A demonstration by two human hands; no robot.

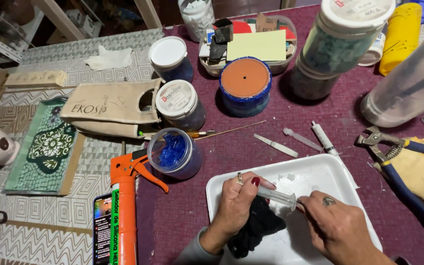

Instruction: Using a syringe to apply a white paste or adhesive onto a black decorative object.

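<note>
Over a white foam tray (320, 172), the left hand (236, 206) is pinching a clear plastic syringe (277, 196) between thumb and fingers while pressing a crumpled black cloth (258, 225). The right hand (337, 225), fingers pressed together, is gripping the syringe's tip end.

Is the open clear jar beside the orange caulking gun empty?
No. The open jar next to the caulking gun holds a pile of blue pieces, seen through its mouth.
</note>
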